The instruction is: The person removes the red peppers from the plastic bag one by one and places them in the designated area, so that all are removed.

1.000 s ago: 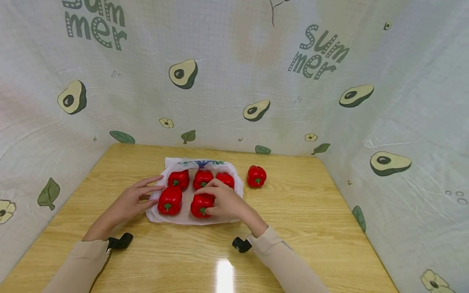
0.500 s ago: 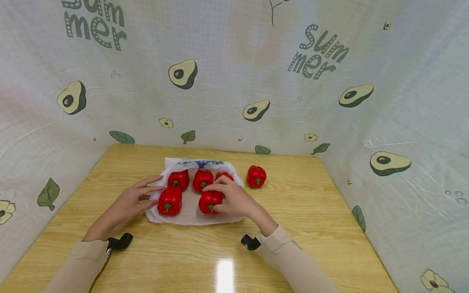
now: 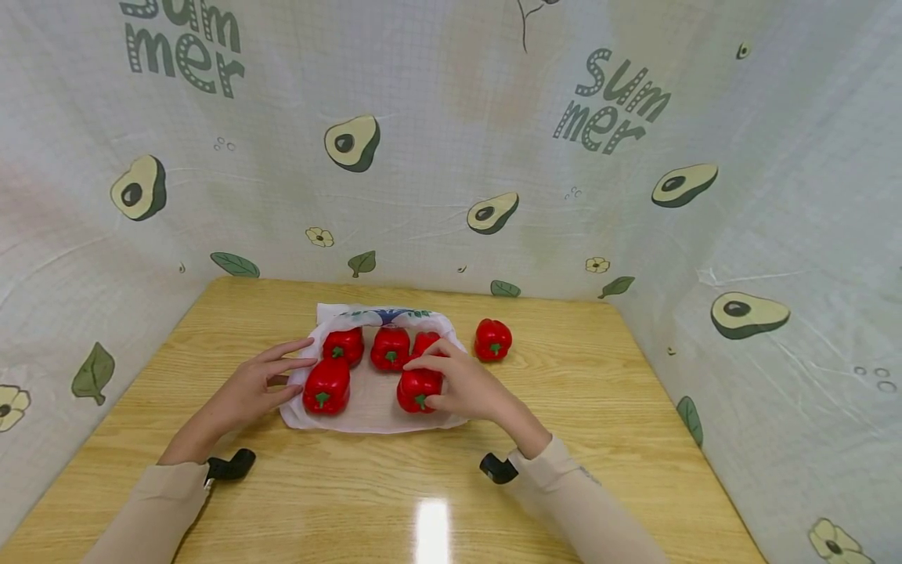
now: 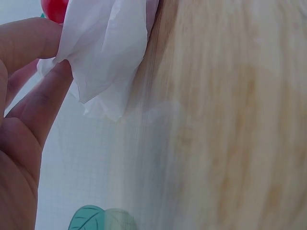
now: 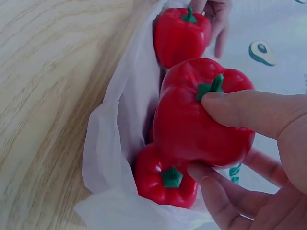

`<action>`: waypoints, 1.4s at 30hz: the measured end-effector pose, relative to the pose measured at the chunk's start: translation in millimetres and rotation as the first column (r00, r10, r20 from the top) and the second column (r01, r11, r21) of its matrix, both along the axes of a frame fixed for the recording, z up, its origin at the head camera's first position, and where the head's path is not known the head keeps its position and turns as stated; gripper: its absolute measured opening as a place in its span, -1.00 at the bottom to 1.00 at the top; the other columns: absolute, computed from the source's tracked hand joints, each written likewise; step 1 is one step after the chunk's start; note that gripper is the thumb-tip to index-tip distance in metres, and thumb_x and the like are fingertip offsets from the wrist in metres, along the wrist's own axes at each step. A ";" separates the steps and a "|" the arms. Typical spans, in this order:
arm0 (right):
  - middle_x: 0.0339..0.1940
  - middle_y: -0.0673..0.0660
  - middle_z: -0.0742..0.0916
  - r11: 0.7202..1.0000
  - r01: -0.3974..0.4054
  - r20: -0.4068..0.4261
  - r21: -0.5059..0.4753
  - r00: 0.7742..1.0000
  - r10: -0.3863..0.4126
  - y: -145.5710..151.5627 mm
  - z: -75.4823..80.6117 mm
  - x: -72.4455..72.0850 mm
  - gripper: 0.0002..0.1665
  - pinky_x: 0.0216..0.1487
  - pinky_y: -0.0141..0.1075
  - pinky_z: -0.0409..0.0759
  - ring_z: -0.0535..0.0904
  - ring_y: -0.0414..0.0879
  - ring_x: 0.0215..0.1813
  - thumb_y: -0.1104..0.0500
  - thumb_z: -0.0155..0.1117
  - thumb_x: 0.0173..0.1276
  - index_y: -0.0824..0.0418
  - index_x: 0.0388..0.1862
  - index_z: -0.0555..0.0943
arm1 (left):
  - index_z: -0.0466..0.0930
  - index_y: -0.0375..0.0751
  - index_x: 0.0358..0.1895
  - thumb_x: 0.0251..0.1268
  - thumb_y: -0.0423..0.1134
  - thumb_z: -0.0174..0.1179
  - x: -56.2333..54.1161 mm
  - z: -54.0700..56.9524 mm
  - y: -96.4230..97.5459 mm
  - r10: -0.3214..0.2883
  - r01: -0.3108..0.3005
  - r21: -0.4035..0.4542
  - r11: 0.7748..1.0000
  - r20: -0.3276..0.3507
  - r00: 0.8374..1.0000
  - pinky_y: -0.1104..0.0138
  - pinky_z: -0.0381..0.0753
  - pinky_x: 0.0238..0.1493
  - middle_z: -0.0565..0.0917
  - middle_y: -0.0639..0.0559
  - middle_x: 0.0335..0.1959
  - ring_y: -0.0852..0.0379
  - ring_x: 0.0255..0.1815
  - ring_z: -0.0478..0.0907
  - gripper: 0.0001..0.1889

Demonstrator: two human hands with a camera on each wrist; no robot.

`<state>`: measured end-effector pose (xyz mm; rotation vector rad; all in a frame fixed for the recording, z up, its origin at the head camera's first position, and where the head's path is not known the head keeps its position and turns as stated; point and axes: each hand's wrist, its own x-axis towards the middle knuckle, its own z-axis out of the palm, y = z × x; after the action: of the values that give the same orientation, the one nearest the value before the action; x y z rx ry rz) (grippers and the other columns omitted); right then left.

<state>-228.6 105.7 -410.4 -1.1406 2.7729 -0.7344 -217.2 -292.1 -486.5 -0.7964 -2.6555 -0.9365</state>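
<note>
My right hand (image 3: 468, 384) grips a red bell pepper (image 5: 201, 134) with a green stem, thumb beside the stem and fingers underneath. It is at the right side of the opening of a white plastic bag (image 3: 369, 399). Several more bell peppers lie in the bag: one front left (image 3: 327, 388), one back left (image 3: 343, 345), one back middle (image 3: 390, 348) and one back right (image 3: 426, 341), partly covered by my right hand. At the bag's left edge, my left hand (image 3: 247, 388) pinches the thin plastic, its fingers spread along the rim.
Another red bell pepper (image 3: 493, 339) stands on the wooden table (image 3: 564, 376), just right of the bag. A white curtain (image 3: 423, 157) printed with avocados hangs behind and along both sides. Each wrist wears a black camera (image 3: 232, 464).
My right hand has moved rightward inside the bag's opening, carrying the bell pepper from the middle toward the right side. The left hand stays at the bag's left edge.
</note>
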 end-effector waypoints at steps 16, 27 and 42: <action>0.18 0.02 0.61 0.999 0.042 -0.033 -0.019 0.999 -0.042 24.7 7.5 4.2 -0.39 -0.11 -0.36 0.69 0.58 -0.12 0.00 0.25 0.57 0.29 -0.03 0.33 0.71 | 0.66 -0.15 0.38 0.26 -0.45 0.49 2.3 2.4 0.2 -0.014 0.010 0.047 0.999 0.075 0.997 0.11 0.82 0.01 0.42 -0.17 0.58 -0.30 0.37 0.52 -0.42; 0.20 0.06 0.61 0.996 0.073 -0.051 -0.058 0.996 -0.076 50.8 16.8 3.6 -0.39 -0.06 -0.20 0.75 0.57 -0.07 0.07 0.30 0.57 0.26 0.01 0.30 0.72 | 0.65 -0.19 0.38 0.23 -0.49 0.49 0.4 0.0 0.7 -0.023 0.020 0.060 0.998 0.061 0.998 0.11 0.80 0.03 0.43 -0.18 0.57 -0.29 0.40 0.50 -0.40; 0.20 0.07 0.61 0.990 0.129 -0.080 -0.060 0.988 -0.134 87.5 19.4 -0.8 -0.35 -0.12 -0.29 0.71 0.58 -0.03 0.01 0.31 0.63 0.23 0.02 0.31 0.70 | 0.66 -0.23 0.36 0.21 -0.52 0.49 0.2 -0.5 -0.7 -0.037 0.035 0.060 0.998 0.028 0.999 0.20 0.81 0.01 0.44 -0.20 0.55 -0.26 0.36 0.53 -0.40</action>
<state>-229.3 193.1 -391.0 -1.0275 2.9387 -0.7970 -217.0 -292.8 -487.0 -0.8262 -2.6326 -1.0394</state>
